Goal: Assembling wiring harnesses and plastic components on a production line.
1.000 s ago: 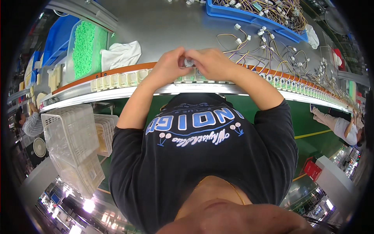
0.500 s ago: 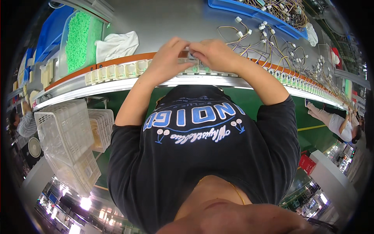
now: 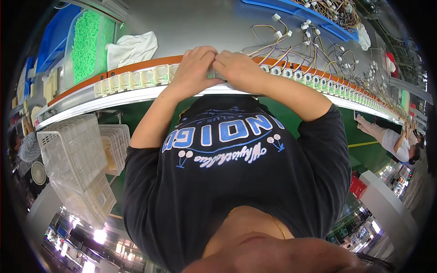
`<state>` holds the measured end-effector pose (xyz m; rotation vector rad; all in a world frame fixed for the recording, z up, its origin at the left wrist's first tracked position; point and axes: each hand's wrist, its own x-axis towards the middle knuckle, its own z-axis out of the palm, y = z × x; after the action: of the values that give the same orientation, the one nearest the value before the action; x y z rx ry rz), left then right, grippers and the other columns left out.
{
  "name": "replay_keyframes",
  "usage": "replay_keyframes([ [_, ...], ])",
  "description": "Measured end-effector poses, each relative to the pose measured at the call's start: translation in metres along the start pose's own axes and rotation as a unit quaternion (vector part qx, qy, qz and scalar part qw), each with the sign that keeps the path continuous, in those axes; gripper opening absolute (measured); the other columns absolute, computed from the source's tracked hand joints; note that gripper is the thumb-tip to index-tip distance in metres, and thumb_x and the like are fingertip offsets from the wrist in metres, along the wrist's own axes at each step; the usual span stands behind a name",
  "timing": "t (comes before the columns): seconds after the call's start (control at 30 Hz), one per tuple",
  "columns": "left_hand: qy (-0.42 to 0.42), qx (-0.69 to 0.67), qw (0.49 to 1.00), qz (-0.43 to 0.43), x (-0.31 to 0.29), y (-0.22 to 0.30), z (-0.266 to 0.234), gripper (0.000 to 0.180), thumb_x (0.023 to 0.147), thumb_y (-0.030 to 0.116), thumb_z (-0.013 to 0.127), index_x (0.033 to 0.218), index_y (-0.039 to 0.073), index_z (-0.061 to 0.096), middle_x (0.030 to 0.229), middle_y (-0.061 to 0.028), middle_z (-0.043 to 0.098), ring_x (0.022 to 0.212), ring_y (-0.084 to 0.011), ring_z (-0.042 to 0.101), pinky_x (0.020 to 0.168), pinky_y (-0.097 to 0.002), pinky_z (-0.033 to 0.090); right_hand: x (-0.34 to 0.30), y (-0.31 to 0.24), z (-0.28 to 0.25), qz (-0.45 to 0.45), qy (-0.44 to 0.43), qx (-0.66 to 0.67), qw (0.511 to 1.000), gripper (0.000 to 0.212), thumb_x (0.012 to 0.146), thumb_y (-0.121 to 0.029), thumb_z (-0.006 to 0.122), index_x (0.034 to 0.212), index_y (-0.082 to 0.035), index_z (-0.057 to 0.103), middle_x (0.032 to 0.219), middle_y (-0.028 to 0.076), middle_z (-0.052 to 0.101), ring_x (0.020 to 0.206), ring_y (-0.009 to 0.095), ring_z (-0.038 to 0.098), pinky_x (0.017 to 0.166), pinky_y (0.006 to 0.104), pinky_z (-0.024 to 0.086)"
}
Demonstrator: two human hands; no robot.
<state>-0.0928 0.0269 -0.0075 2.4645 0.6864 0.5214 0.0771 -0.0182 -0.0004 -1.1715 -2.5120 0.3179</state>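
My left hand [image 3: 195, 72] and my right hand [image 3: 237, 71] meet over a row of small square white plastic housings [image 3: 136, 80] set along a metal rail [image 3: 152, 93]. The fingers of both hands are bent and pressed together. Whatever they grip is hidden behind the knuckles; a pale, partly see-through housing [image 3: 211, 73] shows between the hands. Left of my hands the housings are bare. To the right, housings [image 3: 308, 77] have dark round centres, and wires with white connectors [image 3: 306, 43] trail from them onto the bench.
An orange strip [image 3: 170, 60] runs behind the row. On the grey bench [image 3: 195, 22] are a clear bin of green parts [image 3: 86, 45], a white cloth [image 3: 132, 50] and a blue tray [image 3: 298, 10] of wire harnesses. White crates [image 3: 75, 150] stand at left. Co-workers [image 3: 396, 141] work farther along.
My right hand has moved slightly left, closer against my left hand, and its fingers have curled lower. More wires and dark-centred housings now show beside my right hand. The view has shifted a little.
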Motion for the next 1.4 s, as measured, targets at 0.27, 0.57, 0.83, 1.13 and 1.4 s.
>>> replay_keyframes([
  [0.27,0.004,0.003,0.998,-0.059,-0.002,-0.001,0.002,0.027,0.066,0.013,0.060,0.089,0.004,0.049,0.095,-0.0075,0.049,0.093,-0.0237,0.046,0.076,-0.0349,0.032,0.006,0.017,-0.021,0.052,-0.087,0.043,0.994,0.018,0.070,-0.012,0.058,0.084,-0.007,0.050,0.073,0.011,0.054,0.077,0.025,0.054,0.060,0.0366,0.044],
  [0.57,0.006,0.044,0.998,-0.039,0.011,0.008,0.008,0.021,0.065,0.009,0.057,0.083,0.006,0.048,0.098,-0.0099,0.050,0.096,-0.0277,0.046,0.080,-0.0373,0.032,-0.002,0.123,0.029,0.102,-0.221,-0.141,0.960,0.011,0.071,-0.014,0.054,0.074,-0.006,0.060,0.083,0.016,0.059,0.085,0.033,0.055,0.072,0.0407,0.045],
  [0.83,-0.057,0.011,0.998,-0.040,0.018,0.005,-0.004,0.017,0.068,0.004,0.055,0.084,0.003,0.049,0.101,-0.0111,0.050,0.093,-0.0273,0.048,0.079,-0.0349,0.037,-0.104,0.228,-0.072,0.340,0.074,-0.114,0.930,0.016,0.074,-0.012,0.051,0.087,-0.006,0.059,0.088,0.013,0.061,0.085,0.031,0.058,0.072,0.0402,0.045],
  [1.13,-0.017,-0.117,0.973,-0.198,0.048,0.017,-0.007,0.009,0.078,0.005,0.052,0.087,0.001,0.054,0.092,-0.0092,0.055,0.085,-0.0201,0.053,0.070,-0.0284,0.042,-0.375,0.342,-0.106,0.708,-0.122,-0.152,0.678,0.033,0.075,-0.014,0.047,0.104,-0.002,0.055,0.105,0.024,0.055,0.101,0.035,0.052,0.086,0.0416,0.041],
  [1.4,-0.019,-0.163,0.959,-0.231,0.058,0.024,0.004,0.011,0.082,0.005,0.049,0.091,0.002,0.055,0.092,-0.0051,0.058,0.086,-0.0128,0.052,0.075,-0.0245,0.039,-0.349,0.359,-0.074,0.793,-0.046,-0.050,0.605,0.040,0.081,-0.020,0.043,0.118,-0.004,0.043,0.120,0.020,0.046,0.112,0.035,0.044,0.094,0.0425,0.035],
])
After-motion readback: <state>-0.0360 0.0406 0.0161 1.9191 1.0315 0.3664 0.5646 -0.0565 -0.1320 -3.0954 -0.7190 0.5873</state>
